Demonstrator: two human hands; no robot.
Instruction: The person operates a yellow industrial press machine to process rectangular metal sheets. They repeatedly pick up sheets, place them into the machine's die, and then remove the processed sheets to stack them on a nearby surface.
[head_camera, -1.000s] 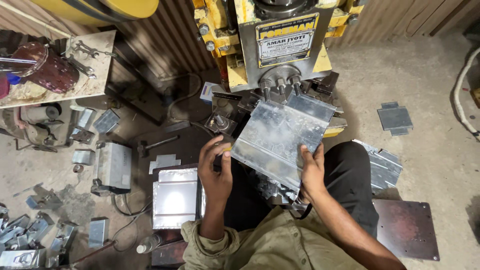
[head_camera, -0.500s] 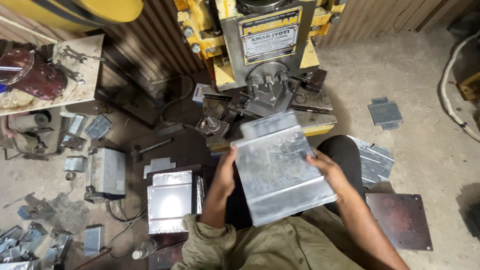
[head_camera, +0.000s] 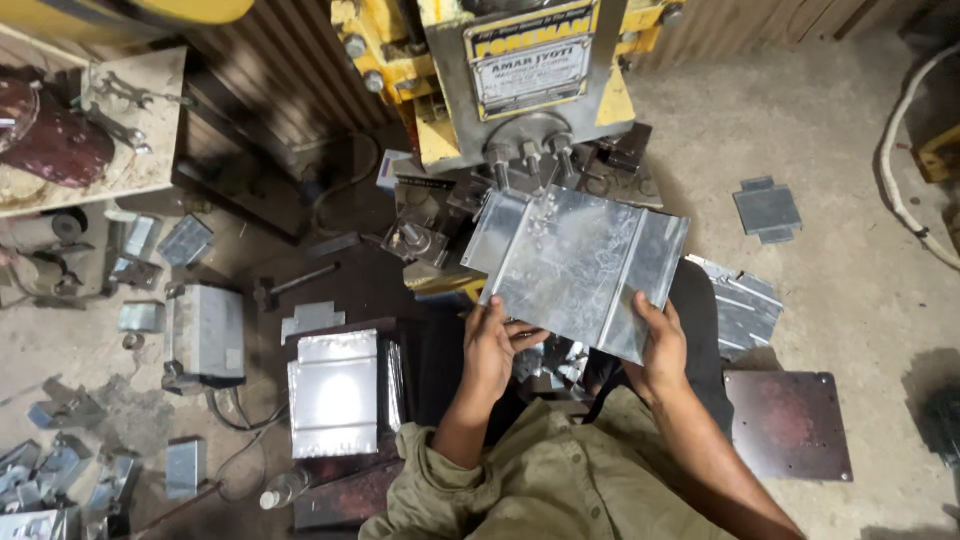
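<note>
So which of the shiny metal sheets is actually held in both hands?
The ribbed sheet before the yellow press; the stacked sheets lie untouched on the left.

Landmark: press machine (head_camera: 530, 80), at the top middle of the view.
Sheet-metal panel (head_camera: 575, 265): just below the press machine, held between the two hands.
Left hand (head_camera: 490, 350): at the panel's lower left edge.
Right hand (head_camera: 660, 345): at the panel's lower right corner.
Stack of panels (head_camera: 333, 392): below and left of the press machine, on the floor.
Hammer (head_camera: 295, 285): left of the press machine, above the stack.
Small plate (head_camera: 767, 210): right of the press machine, on the floor.
Flat dark plate (head_camera: 790, 425): lower right of the press machine, beside the person.
</note>
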